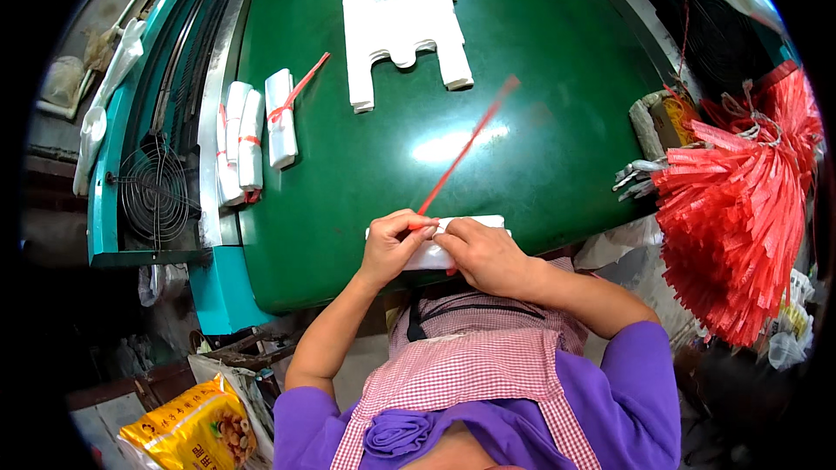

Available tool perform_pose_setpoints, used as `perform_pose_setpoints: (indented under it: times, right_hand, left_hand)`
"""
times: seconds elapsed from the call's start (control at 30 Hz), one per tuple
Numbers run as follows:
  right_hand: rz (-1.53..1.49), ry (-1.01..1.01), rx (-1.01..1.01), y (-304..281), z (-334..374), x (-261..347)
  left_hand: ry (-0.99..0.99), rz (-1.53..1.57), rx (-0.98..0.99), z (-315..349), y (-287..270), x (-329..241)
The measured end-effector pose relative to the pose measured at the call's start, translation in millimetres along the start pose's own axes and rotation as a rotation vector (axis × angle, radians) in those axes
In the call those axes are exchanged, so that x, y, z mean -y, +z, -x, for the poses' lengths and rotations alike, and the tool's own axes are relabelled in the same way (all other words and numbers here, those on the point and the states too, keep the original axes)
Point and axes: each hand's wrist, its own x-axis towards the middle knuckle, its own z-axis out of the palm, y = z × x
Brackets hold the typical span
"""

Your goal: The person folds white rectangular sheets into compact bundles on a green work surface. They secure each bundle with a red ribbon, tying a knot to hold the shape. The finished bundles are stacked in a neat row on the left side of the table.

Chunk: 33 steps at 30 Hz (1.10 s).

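A folded bundle of white plastic bags (427, 258) lies at the near edge of the green table, under both of my hands. A red plastic strip (468, 146) rises from between my fingers and slants up to the right, its tip blurred. My left hand (394, 245) is closed in a pinch at the strip's base, over the bundle's left part. My right hand (489, 254) is closed beside it, fingertips pressed together on the bundle's middle. A bit of red shows below the bundle near the right fingers. My fingers hide where strip and bundle meet.
Several white bundles tied with red strips (251, 141) rest at the table's left side. A stack of white vest-style bags (396, 13) lies farther back on the green table (540, 165). A large bunch of red strips (727, 218) hangs at the right.
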Motion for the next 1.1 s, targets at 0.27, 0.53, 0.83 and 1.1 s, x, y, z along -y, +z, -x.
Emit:
perform_pose_setpoints:
  times: [0.27, 0.53, 0.83, 1.1]
  right_hand:
    - [-0.775, 0.522, 0.176, -7.6, -14.5, 6.7]
    - [-0.499, 0.315, 0.168, 1.9, -20.7, -10.5]
    - [0.21, -0.189, 0.231, 5.5, -45.8, 7.3]
    - [-0.378, 0.284, -0.013, 70.8, -201.3, -34.1]
  left_hand:
    - [-0.056, -0.007, 0.028, 5.8, 4.9, 4.1]
    - [0.777, -0.509, 0.073, 21.9, 9.0, -3.0]
    - [0.313, -0.706, -0.404, -51.0, -98.4, 15.2]
    - [-0.059, -0.653, -0.873, -85.6, -208.4, 88.1]
